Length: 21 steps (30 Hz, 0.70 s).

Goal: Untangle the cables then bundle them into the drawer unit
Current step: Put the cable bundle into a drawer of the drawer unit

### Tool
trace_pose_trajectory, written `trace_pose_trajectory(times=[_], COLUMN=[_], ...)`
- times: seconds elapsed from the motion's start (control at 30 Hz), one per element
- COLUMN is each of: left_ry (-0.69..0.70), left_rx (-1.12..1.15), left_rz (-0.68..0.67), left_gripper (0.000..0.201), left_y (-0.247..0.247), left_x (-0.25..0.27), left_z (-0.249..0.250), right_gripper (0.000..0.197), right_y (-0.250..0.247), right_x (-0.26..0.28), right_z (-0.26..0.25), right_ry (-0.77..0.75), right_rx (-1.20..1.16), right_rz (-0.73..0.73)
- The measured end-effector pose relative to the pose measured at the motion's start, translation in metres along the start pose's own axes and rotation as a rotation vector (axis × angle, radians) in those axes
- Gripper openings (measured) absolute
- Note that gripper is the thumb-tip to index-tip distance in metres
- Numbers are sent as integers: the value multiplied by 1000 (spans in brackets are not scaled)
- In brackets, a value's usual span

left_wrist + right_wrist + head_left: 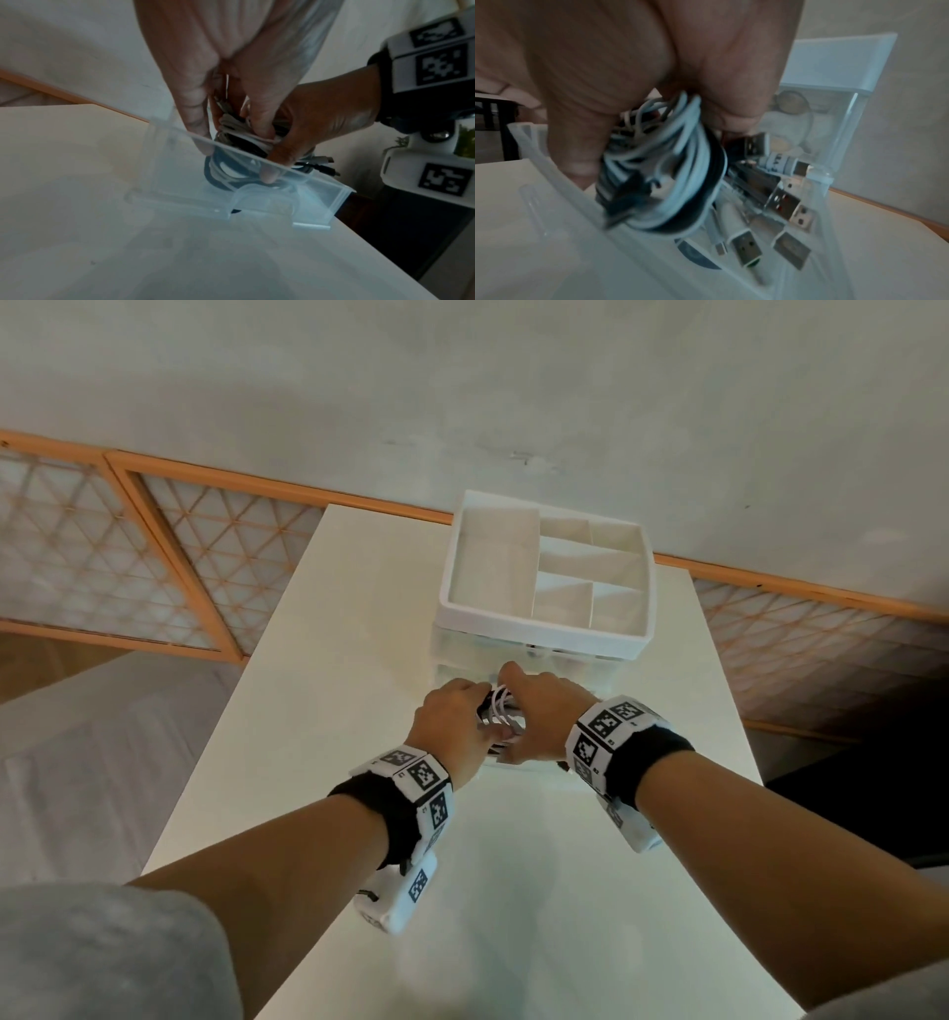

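A grey sleeve [97, 952] fills the lower left of the head view, nearest the lens, and bare forearms with black wristbands carrying square coded markers are seen running up toward the middle of the frame. Left of centre, the left hand [452, 726] is curled round the coiled bundle of white and black cables [500, 711]; just to its right, the right hand [539, 711] is closed on the same bundle from the other side. In the left wrist view the bundle is seen held down into the pulled-out clear plastic drawer [257, 194], with fingertips [268, 176] over its front wall. The drawer belongs to the white drawer unit with a divided top tray [544, 629], set on the white table [308, 660].

In the right wrist view the loose metal USB plugs [782, 205] are splayed toward the right of the frame. A plug could be caught on the drawer wall or left over the rim, so that closing might be blocked. If the grip is released early, the coil could spring open.
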State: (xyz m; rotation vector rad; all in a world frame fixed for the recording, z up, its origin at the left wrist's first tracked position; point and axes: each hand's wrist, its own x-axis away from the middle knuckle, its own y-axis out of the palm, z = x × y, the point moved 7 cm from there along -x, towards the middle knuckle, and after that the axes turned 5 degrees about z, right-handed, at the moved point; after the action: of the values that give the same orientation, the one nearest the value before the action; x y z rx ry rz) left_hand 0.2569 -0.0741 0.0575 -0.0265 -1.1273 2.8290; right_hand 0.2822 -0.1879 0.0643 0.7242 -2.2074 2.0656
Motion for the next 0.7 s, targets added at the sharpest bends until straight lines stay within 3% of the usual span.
trace_pose_trajectory(times=[0.17,0.27,0.5,0.63,0.7], left_ry=[19,0,-24,1,42], left_rx=[-135,-237,-354,-365,-355], left_rz=[-34,-66,-124,-172,-194], left_gripper=[31,39,43,69,75], left_y=[17,25,30,33,35], left_x=[-4,-4,-7,-2,2], left_z=[4,-5,-7,-2,2], right_gripper=[86,97,72,86,89], right_y=[14,20,2,36,47], right_x=[3,6,35,49,45], right_z=[14,18,18,17,23], right_ry=[15,12,-4,34,46], right_rx=[-144,-183,-16,-52,-49], right_rz=[30,33,229,54,33])
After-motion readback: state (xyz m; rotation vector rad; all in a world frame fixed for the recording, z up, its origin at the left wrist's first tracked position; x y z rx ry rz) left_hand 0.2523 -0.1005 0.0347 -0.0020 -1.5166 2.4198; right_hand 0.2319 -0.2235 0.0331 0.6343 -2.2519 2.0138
